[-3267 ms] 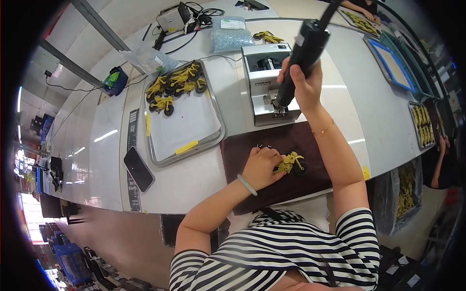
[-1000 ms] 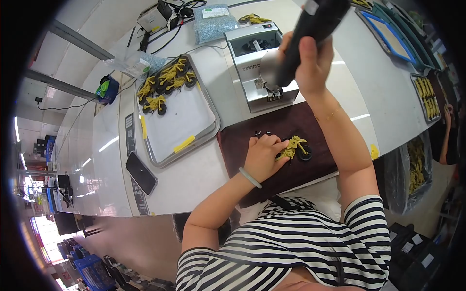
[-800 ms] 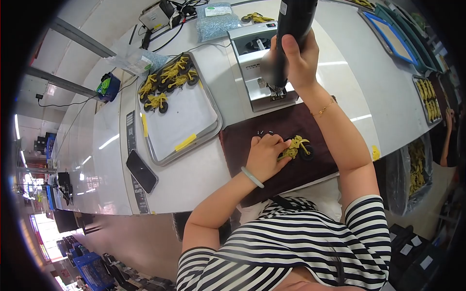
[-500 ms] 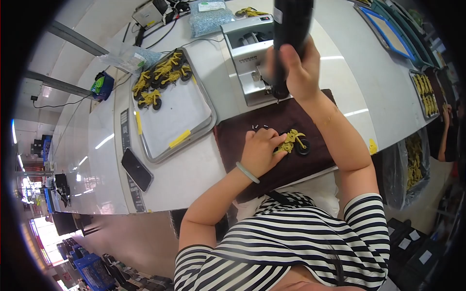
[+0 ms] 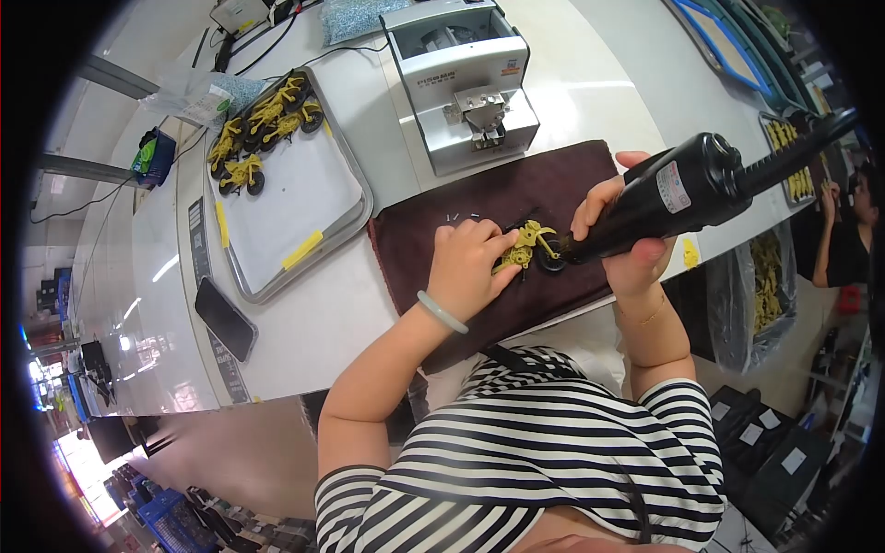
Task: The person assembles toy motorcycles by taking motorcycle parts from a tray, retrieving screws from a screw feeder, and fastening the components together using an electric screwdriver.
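Note:
My left hand [image 5: 468, 263] grips a yellow toy motorcycle [image 5: 527, 247] with black wheels, on a dark maroon cloth [image 5: 415, 241]. Wrapped round a black electric screwdriver [image 5: 668, 195] is my right hand [image 5: 627, 240]; the tool lies nearly level, its tip end at the motorcycle's right wheel. The exact tip is hidden. Small screws [image 5: 463, 217] lie on the cloth above my left hand. Behind the cloth stands a silver screw-feeding machine [image 5: 470, 88], its front outlet uncovered.
A metal tray [image 5: 364, 207] with several yellow motorcycles stands at left, a phone [image 5: 226, 318] beside it. Bags of blue granules [image 5: 355, 20] lie farther back. A plastic-lined bin [image 5: 761, 295] of yellow parts is at right, near another person [image 5: 853, 230].
My right hand has brought the screwdriver down from the feeding machine to the motorcycle, tilting it level. My left hand keeps its hold. The whole view has shifted.

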